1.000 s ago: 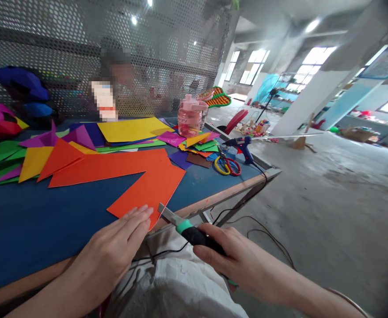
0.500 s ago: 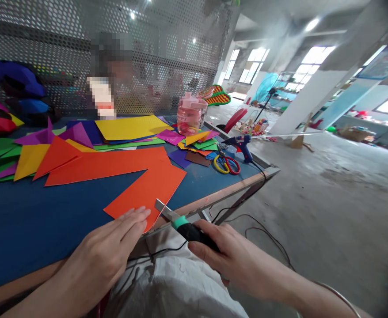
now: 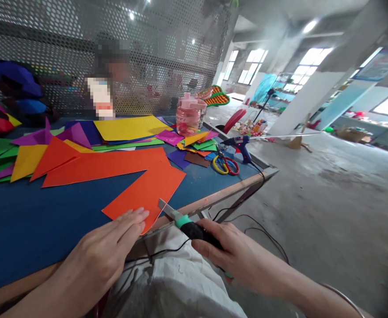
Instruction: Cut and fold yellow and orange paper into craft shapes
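My left hand [image 3: 109, 245] lies flat on an orange sheet [image 3: 147, 187] near the table's front edge, its fingers stretched out and close together. In my right hand [image 3: 229, 249] is a utility knife [image 3: 189, 225] with a black and green handle, gripped with the fingers wrapped round it. Its blade tip touches or hovers over the sheet's right edge; I cannot tell which. Under and behind this sheet lies a longer orange piece [image 3: 104, 165]. The sheet's near corner reaches the table's edge, just past my left fingertips.
Scissors [image 3: 225, 165] and a blue glue gun [image 3: 243, 148] with a cable lie at the table's right end. A pink bottle [image 3: 187, 115] stands behind several coloured scraps. A yellow sheet [image 3: 127, 128] lies at the back, before a perforated metal screen [image 3: 167, 57].
The knife and my right hand have shifted slightly to the right, with the blade tip now nearer the sheet's right edge. My left hand stays on the sheet.
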The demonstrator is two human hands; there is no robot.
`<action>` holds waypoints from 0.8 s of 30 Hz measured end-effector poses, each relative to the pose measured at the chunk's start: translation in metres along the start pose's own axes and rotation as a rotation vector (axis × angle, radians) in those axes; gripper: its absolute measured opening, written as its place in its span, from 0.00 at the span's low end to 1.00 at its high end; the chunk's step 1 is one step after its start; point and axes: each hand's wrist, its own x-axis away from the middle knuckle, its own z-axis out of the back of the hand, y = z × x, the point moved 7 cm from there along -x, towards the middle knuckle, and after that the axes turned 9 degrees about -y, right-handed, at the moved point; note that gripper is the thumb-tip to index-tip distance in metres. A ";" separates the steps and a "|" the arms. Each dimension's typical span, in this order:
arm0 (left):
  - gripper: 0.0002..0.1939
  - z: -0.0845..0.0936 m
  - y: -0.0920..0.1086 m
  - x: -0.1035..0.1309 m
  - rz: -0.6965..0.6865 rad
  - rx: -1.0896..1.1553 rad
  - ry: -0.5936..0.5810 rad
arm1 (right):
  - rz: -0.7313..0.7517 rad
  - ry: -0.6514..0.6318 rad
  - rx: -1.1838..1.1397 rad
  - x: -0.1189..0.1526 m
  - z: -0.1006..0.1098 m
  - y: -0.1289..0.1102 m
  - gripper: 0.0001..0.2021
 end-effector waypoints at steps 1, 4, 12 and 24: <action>0.26 0.002 0.001 -0.001 -0.005 -0.013 0.003 | 0.006 0.006 0.000 0.000 0.001 0.000 0.15; 0.25 0.009 0.003 -0.005 -0.029 -0.067 0.011 | 0.031 0.024 0.015 0.000 0.004 0.000 0.15; 0.24 0.015 0.005 -0.010 -0.055 -0.055 0.010 | 0.046 0.031 0.014 0.001 0.006 0.002 0.16; 0.26 0.004 -0.004 0.003 0.026 0.064 -0.016 | 0.047 0.030 0.004 0.001 0.009 0.004 0.16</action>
